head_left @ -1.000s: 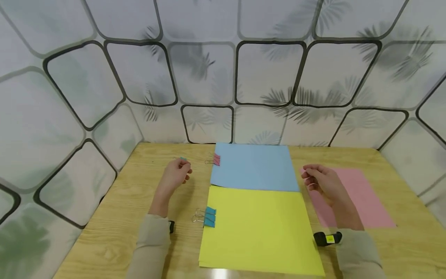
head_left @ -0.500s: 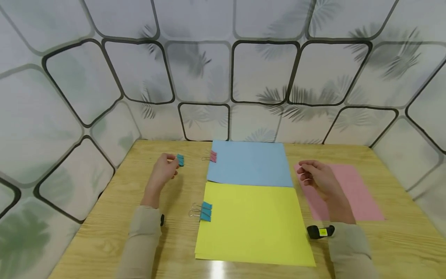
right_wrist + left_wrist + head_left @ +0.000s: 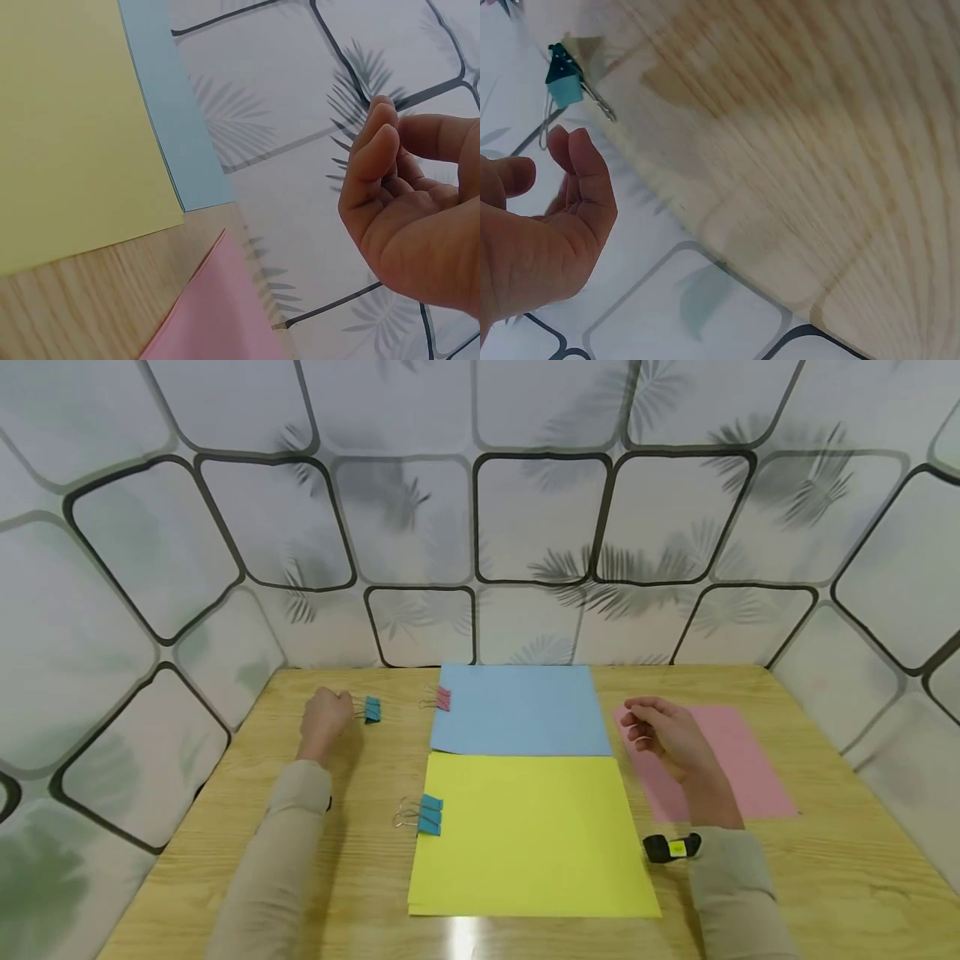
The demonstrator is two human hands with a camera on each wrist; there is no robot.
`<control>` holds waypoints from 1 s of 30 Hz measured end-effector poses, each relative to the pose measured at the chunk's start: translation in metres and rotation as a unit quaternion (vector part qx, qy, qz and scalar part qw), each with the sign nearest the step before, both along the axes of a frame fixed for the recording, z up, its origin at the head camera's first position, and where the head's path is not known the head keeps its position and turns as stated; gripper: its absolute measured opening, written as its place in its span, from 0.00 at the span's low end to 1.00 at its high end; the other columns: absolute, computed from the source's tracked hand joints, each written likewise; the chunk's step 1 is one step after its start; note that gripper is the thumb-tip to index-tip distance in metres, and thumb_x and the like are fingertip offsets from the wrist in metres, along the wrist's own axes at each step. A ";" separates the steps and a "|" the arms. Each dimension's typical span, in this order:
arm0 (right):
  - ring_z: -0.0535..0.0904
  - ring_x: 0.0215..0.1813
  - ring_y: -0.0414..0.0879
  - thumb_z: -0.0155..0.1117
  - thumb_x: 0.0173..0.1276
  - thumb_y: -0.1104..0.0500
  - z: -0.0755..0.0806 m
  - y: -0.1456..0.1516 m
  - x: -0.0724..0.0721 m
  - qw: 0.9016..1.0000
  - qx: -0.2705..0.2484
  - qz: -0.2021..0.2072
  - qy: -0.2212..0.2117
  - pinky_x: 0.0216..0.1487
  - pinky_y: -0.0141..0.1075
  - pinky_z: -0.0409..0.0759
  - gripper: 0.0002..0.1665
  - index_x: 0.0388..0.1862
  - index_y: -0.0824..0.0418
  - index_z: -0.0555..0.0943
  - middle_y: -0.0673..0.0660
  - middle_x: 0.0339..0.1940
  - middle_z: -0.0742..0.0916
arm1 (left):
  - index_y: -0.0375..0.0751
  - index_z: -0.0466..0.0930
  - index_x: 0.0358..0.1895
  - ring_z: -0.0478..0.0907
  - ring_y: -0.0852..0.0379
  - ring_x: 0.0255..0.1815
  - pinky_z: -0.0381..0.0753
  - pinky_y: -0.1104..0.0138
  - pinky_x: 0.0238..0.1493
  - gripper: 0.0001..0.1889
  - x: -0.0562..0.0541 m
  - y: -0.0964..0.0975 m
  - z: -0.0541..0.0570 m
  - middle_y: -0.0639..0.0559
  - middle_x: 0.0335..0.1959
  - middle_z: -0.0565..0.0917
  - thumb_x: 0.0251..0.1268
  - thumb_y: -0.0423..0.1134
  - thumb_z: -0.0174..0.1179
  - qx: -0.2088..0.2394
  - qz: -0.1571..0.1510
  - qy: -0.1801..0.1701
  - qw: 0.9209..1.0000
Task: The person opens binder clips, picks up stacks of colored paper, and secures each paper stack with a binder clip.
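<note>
In the head view my left hand (image 3: 326,720) is at the far left of the table, beside a teal binder clip (image 3: 372,710) whose wire handles point toward it. The left wrist view shows thumb and forefinger parted, fingertips close to the handles of that teal clip (image 3: 565,86). My right hand (image 3: 666,739) hovers over the left part of a pink sheet (image 3: 738,760), its fingers loosely curled around nothing. Between the hands lie yellow sheets (image 3: 525,843) with a larger blue binder clip (image 3: 431,815) on their left edge. Behind them, blue sheets (image 3: 525,710) carry a pink binder clip (image 3: 443,698).
The wooden table (image 3: 375,877) meets a patterned cloth wall (image 3: 420,552) at its back, with more cloth at both sides. The yellow and blue sheets fill the middle, and the pink sheet lies to their right.
My left hand has drawn leftward, uncovering the teal clip it partly hid before; the clip stays on the table. The head view has shifted a little. My right hand has hardly moved.
</note>
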State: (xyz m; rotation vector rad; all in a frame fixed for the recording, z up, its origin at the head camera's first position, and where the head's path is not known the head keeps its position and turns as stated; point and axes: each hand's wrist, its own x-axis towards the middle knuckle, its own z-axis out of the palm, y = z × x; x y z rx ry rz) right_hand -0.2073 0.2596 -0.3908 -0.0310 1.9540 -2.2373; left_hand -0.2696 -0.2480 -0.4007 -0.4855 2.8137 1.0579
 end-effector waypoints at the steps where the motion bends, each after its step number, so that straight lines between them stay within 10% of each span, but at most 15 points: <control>1: 0.80 0.31 0.39 0.53 0.79 0.56 0.000 0.000 0.000 1.000 -0.006 0.002 0.000 0.30 0.28 0.80 0.09 0.45 0.53 0.82 0.48 0.32 0.86 | 0.32 0.70 0.31 0.65 0.54 0.18 0.68 0.63 0.20 0.22 -0.001 -0.001 -0.001 0.46 0.18 0.70 0.75 0.43 0.32 -0.001 -0.004 0.001 1.000; 12: 0.80 0.30 0.39 0.53 0.79 0.56 0.002 0.002 0.001 0.999 -0.033 0.011 0.005 0.30 0.28 0.79 0.11 0.43 0.53 0.84 0.48 0.32 0.86 | 0.42 0.63 0.21 0.59 0.59 0.12 0.64 0.65 0.17 0.21 -0.005 -0.001 -0.010 0.56 0.10 0.63 0.77 0.45 0.37 0.054 -0.037 0.023 0.998; 19: 0.80 0.30 0.39 0.52 0.79 0.57 0.003 0.002 0.001 0.999 -0.031 0.005 0.002 0.30 0.28 0.79 0.11 0.44 0.53 0.83 0.48 0.32 0.86 | 0.33 0.67 0.46 0.63 0.58 0.16 0.67 0.64 0.24 0.14 -0.005 -0.001 -0.015 0.53 0.17 0.68 0.76 0.43 0.39 0.081 -0.047 0.017 0.995; 30: 0.79 0.30 0.39 0.52 0.79 0.56 0.005 0.002 0.001 1.000 -0.021 -0.005 -0.003 0.30 0.28 0.78 0.10 0.44 0.53 0.82 0.48 0.32 0.85 | 0.43 0.61 0.22 0.57 0.59 0.12 0.64 0.65 0.20 0.16 -0.011 0.001 -0.013 0.56 0.09 0.61 0.73 0.38 0.38 0.051 -0.060 0.008 0.997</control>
